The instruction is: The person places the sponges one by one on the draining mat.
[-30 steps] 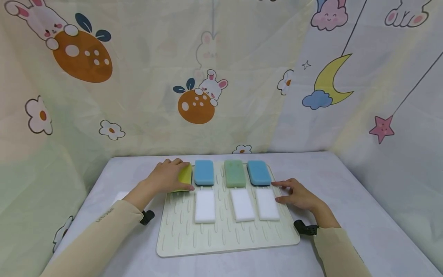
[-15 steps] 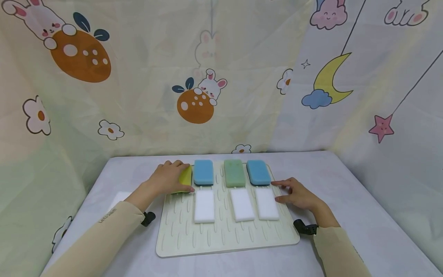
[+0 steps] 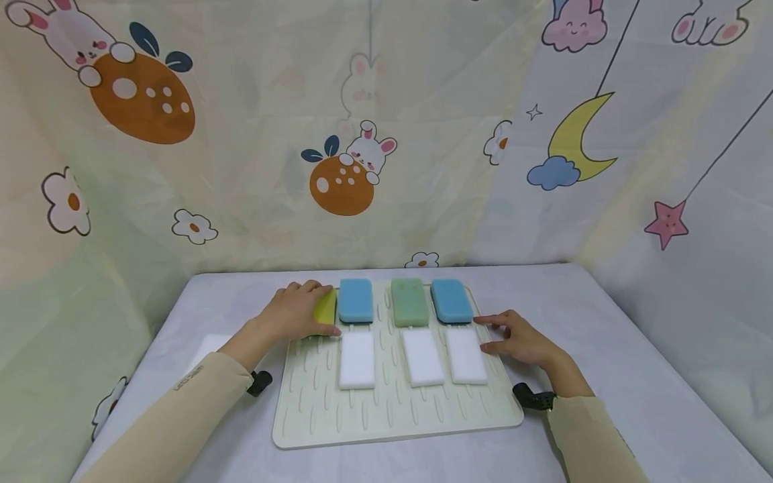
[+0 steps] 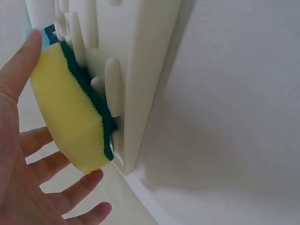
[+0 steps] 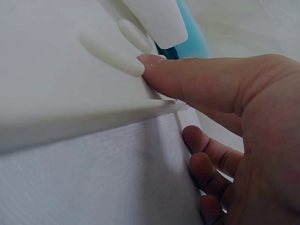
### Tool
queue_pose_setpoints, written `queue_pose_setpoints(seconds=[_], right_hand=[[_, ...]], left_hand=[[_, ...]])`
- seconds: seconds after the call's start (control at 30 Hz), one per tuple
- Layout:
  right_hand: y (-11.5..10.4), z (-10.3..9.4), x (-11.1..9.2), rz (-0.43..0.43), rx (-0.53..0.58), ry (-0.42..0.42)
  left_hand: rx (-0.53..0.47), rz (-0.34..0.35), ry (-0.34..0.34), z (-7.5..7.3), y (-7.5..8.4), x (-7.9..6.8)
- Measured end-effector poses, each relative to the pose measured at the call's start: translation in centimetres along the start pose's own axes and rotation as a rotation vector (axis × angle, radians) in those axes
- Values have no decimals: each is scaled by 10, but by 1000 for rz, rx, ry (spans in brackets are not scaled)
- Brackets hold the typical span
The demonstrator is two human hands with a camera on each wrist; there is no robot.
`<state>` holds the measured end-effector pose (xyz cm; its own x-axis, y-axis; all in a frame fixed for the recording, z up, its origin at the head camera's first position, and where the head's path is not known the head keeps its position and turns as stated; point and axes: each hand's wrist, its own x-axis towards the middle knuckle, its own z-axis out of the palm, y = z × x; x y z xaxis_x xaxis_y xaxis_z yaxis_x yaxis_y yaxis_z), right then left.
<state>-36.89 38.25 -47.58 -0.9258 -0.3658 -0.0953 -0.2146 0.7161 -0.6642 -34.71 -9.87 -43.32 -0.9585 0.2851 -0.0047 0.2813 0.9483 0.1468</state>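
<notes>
My left hand [image 3: 292,312] holds a yellow sponge [image 3: 325,308] by its edges, thumb on one side and fingers on the other. In the left wrist view the sponge [image 4: 70,110] shows a dark green scouring layer, face down on the ridged off-white mat [image 3: 326,419]. My right hand [image 3: 522,339] rests at the mat's right edge; its thumb [image 5: 187,79] lies on the mat beside a ridge. The right index fingertip is close to the right blue sponge [image 3: 451,301]; whether they touch I cannot tell.
Left of the right blue sponge sit a green sponge [image 3: 410,302] and another blue sponge [image 3: 355,300]. Nearer me lie three white sponge blocks, the left [image 3: 357,359], middle [image 3: 423,357] and right one [image 3: 466,355]. A printed curtain [image 3: 253,134] hangs behind the white-covered table [image 3: 604,349].
The left hand and the yellow sponge have shifted very slightly to the right. The right hand and the other sponges stay where they were.
</notes>
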Motion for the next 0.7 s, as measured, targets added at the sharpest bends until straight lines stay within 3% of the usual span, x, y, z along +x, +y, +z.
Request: queue_pose_setpoints(seconds=[0.7], right_hand=[[3,1,1,9,-3,8]], left_hand=[[-37,-39,25,-3,-18,-21]])
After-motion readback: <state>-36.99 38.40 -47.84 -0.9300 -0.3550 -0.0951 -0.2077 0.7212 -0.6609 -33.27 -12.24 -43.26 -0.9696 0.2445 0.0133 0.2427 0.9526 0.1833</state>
